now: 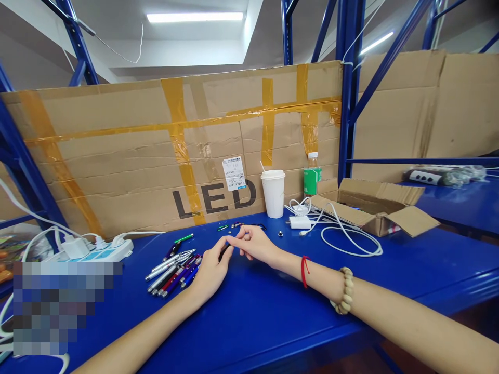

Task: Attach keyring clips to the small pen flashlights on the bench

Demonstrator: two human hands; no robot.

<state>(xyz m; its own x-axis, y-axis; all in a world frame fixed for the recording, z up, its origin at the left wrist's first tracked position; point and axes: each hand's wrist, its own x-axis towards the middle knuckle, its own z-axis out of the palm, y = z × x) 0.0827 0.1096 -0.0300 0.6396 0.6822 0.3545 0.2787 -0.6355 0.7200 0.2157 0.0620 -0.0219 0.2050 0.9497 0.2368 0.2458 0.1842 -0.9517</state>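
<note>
My left hand (211, 269) is closed with its fingertips pinched together, and a small dark piece (223, 253) shows between thumb and fingers. It is mostly hidden, so its kind is unclear. My right hand (255, 245), with a red string and a bead bracelet on its arm, is pinched too, its fingertips meeting those of my left hand. Whatever it grips is too small to make out. Just left of my left hand lies a pile of pens (171, 275), silver, red, purple and blue. Behind my hands are several tiny parts (236, 225), partly covered by my right hand.
A white paper cup (273, 195) with a straw and a green-labelled bottle (311, 179) stand at the back. To the right are a white charger (300, 222) with its cable and an open cardboard box (376, 208). A power strip (103, 253) lies left. Cardboard (136, 171) walls the back.
</note>
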